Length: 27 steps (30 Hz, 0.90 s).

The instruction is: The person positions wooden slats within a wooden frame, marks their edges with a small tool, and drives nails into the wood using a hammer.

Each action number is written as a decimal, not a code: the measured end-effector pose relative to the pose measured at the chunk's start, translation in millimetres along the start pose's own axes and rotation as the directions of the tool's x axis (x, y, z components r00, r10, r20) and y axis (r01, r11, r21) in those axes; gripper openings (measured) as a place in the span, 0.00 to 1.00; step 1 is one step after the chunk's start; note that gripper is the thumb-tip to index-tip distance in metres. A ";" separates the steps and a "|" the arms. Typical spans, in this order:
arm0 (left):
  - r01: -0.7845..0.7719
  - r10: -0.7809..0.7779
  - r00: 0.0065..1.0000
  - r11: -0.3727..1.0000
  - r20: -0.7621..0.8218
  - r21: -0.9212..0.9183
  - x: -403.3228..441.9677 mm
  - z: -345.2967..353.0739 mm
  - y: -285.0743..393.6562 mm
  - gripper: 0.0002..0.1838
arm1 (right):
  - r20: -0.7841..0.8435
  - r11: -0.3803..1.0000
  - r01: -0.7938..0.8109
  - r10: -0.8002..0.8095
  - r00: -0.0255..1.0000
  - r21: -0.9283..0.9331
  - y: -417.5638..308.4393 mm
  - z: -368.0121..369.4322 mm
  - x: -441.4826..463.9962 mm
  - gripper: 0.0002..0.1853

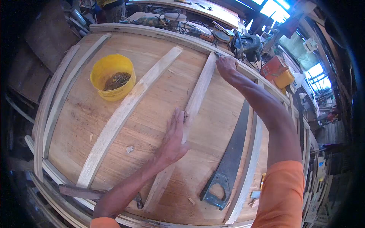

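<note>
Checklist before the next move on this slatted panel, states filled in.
1. Middle slat steadied: ok, left hand rests on it.
2. Slat fastened at far end, by right hand: cannot tell.
3. Handsaw away from both hands: ok, lying between slats.
4. Hammer unobstructed: not ok, left forearm crosses over it.
5. Yellow bucket upright: ok.
6. Panel free of scraps: not ok, chips visible.

The print on the yellow bucket (116, 93) is too faint to read.
</note>
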<state>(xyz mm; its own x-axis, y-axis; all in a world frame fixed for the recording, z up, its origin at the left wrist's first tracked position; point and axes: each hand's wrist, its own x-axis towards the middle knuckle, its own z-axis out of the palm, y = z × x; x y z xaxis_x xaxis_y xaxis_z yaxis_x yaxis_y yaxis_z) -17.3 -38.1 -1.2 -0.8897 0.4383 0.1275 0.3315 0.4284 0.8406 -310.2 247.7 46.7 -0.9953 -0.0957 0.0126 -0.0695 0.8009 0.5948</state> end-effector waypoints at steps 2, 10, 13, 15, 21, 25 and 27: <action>0.004 -0.004 1.000 1.000 -0.002 0.022 0.1 1.1 -0.9 0.60 | 0.023 0.999 -0.018 0.017 1.000 0.040 -6.9 0.2 3.1 0.10; -0.004 0.005 0.999 1.000 -0.033 0.017 -2.5 0.7 -0.7 0.58 | 0.134 0.999 -0.009 0.004 0.991 0.035 -15.1 -11.9 18.1 0.10; -0.006 0.007 0.999 1.000 -0.045 0.018 -1.5 -0.6 -0.2 0.58 | 0.007 0.992 0.042 -0.043 0.999 0.117 6.5 13.3 21.0 0.10; -0.011 0.012 0.999 1.000 -0.053 0.006 -4.0 -0.1 0.0 0.58 | -0.210 0.952 0.241 -0.200 0.957 0.189 30.5 2.3 4.1 0.11; 0.013 -0.013 0.999 1.000 -0.039 0.006 1.4 0.8 -0.6 0.60 | -0.158 0.898 0.286 -0.245 0.956 0.336 63.2 27.0 24.1 0.13; 0.037 -0.037 0.999 0.999 -0.004 0.019 2.2 2.5 -0.2 0.61 | 0.260 0.339 -0.241 -0.009 0.966 0.909 58.3 25.0 -32.7 0.25; 0.026 -0.026 1.000 0.999 -0.002 0.047 4.7 1.5 10.9 0.60 | 0.200 0.039 -0.205 0.104 0.974 0.978 55.3 33.0 -60.3 0.24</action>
<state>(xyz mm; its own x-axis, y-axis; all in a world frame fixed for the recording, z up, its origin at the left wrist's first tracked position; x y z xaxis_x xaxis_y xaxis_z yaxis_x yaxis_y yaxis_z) -17.4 -30.2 7.8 -0.8987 0.4255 0.1062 0.3224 0.4768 0.8178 -256.3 317.3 52.4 -0.9903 0.1085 -0.0870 0.1362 0.6291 -0.7653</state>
